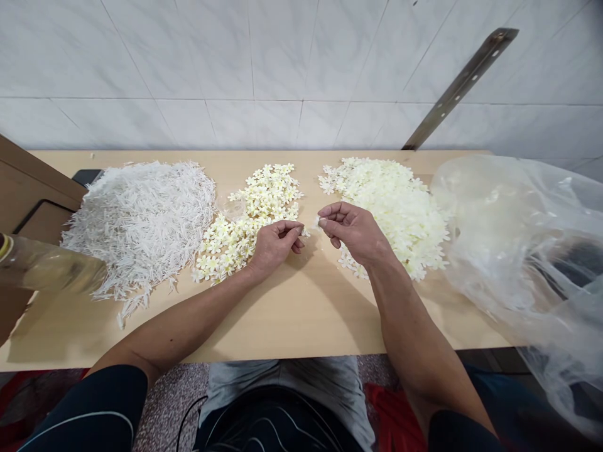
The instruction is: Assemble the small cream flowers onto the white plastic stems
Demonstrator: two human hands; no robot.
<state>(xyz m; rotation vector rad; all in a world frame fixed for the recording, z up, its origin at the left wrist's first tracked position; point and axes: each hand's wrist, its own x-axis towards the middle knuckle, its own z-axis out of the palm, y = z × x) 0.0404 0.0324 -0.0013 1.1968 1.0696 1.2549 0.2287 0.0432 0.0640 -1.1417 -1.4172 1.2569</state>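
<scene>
My left hand (277, 245) is closed in a pinch, with a small pale artificial flower (306, 232) showing at its fingertips. Just across from it, my right hand (352, 231) pinches a small whitish piece (318, 221), too blurred to tell its kind. A narrow gap separates the two hands above the table. Beside my left hand lies a loose pile of cream flowers with yellow centres (230, 242). Behind and beyond my right hand spreads a larger heap of pale cream flowers (400, 207).
A big mound of thin white stem-like pieces (146, 220) covers the table's left part. A clear bottle (56, 267) juts in at the left edge. Clear plastic sheeting (499, 232) drapes over the table's right end. A tiled wall (277, 56) with a metal strip (461, 88) stands behind.
</scene>
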